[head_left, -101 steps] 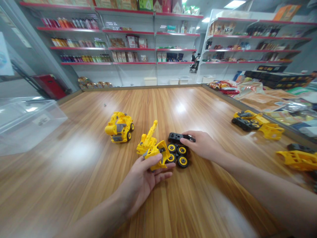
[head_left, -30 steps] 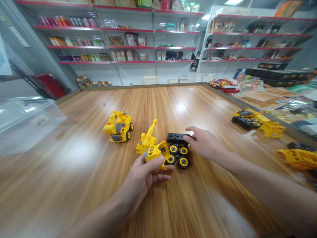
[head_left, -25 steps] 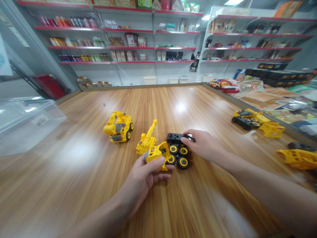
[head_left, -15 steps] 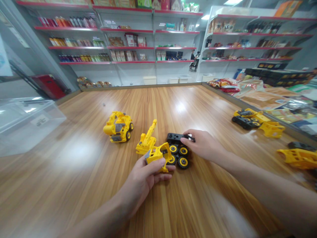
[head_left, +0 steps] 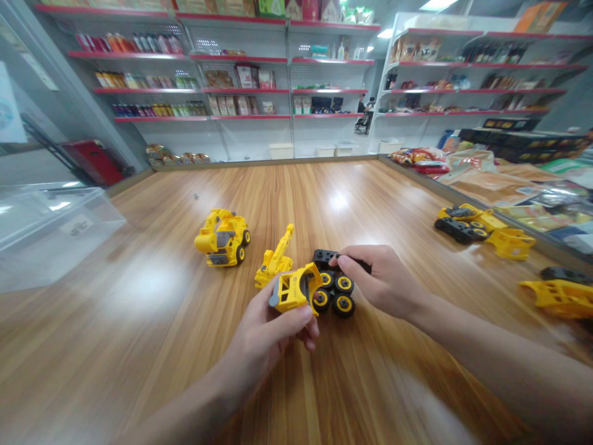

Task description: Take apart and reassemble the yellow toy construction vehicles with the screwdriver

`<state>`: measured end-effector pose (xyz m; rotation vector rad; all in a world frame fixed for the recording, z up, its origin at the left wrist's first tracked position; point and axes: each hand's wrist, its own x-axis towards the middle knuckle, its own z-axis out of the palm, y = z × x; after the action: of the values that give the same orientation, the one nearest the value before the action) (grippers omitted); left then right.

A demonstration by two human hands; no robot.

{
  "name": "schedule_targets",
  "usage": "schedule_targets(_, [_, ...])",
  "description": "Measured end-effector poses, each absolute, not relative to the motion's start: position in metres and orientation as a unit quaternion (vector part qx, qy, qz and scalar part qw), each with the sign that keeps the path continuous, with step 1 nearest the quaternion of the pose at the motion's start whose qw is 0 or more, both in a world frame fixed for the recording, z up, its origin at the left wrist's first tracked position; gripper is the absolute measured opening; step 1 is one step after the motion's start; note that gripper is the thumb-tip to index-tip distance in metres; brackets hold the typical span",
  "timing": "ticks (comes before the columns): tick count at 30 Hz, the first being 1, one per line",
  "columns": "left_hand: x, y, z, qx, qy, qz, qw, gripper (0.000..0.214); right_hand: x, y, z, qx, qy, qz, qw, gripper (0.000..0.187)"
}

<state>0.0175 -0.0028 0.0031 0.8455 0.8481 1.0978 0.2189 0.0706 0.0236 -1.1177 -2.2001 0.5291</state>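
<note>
Head view: the left grip has turned the yellow cab.

This looks like a shop. Past the left hand and the right hand, there are big white shelves with red edges. Colourful bottles, boxes and bags sit on them in rows. Beyond the right hand, shiny packets and black boxes are piled next to the wooden table.

Red-edged shelves of bottles and packets stand beyond the counter; clear bin at left, black boxes at right
</note>
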Motion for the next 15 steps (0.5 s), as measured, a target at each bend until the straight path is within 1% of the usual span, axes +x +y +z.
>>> schedule_targets(3, [0.0179, -0.0042, 0.0074, 0.352, 0.368, 0.484, 0.711, 0.042, 0.2167, 0.0627, 0.0254, -0.34, -0.859, 0.217, 0.316, 0.026])
schedule_targets(4, [0.0181, -0.0044, 0.0087, 0.345, 0.361, 0.484, 0.719, 0.044, 0.2165, 0.0616, 0.0251, -0.319, -0.865, 0.216, 0.321, 0.022])
schedule_targets(6, [0.0185, -0.0044, 0.0104, 0.337, 0.356, 0.485, 0.724, 0.039, 0.2165, 0.0611, 0.0239, -0.293, -0.872, 0.212, 0.33, 0.018])
schedule_targets(9, [0.019, -0.0032, 0.0112, 0.346, 0.39, 0.496, 0.694, 0.033, 0.2176, 0.0619, 0.0224, -0.265, -0.88, 0.214, 0.333, 0.018])
schedule_targets(12, [0.0182, -0.002, 0.0112, 0.369, 0.421, 0.514, 0.65, 0.036, 0.2188, 0.0625, 0.0224, -0.236, -0.888, 0.217, 0.329, 0.021])
schedule_targets(15, [0.0162, -0.0014, 0.0118, 0.369, 0.427, 0.534, 0.63, 0.037, 0.2193, 0.0621, 0.0235, -0.224, -0.889, 0.222, 0.333, 0.021])
